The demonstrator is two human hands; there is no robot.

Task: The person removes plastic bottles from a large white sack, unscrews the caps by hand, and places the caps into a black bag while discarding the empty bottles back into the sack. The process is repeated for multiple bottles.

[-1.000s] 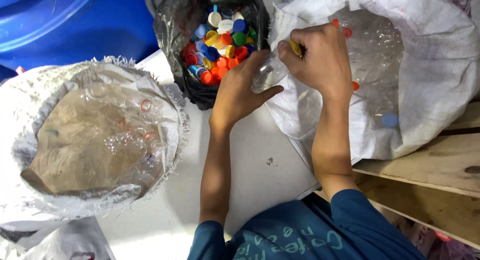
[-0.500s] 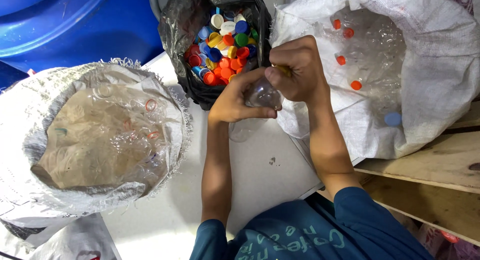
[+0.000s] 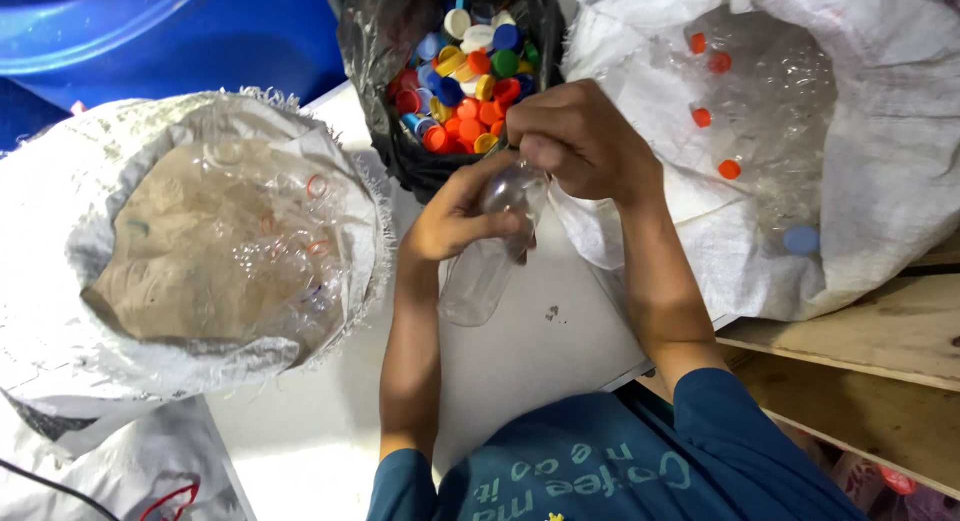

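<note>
We hold a clear, empty plastic bottle point(image 3: 492, 243) over the white table point(image 3: 540, 351), tilted, its neck toward the bag of coloured caps point(image 3: 465, 66); our left hand point(image 3: 455, 213) wraps its upper body, fingers closed round it; our right hand point(image 3: 580, 141) covers and grips the neck, hiding any cap; sacks of bottles flank us.

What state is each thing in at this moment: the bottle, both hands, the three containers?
Clear plastic bottle: held above the white table, neck end up.
Left hand: gripping the bottle's upper body.
Right hand: closed over the bottle's top; cap hidden.
Black bag: open, holding coloured caps.
Left white sack: open, holding clear bottles.
Right white sack: open, holding capped bottles.
</note>
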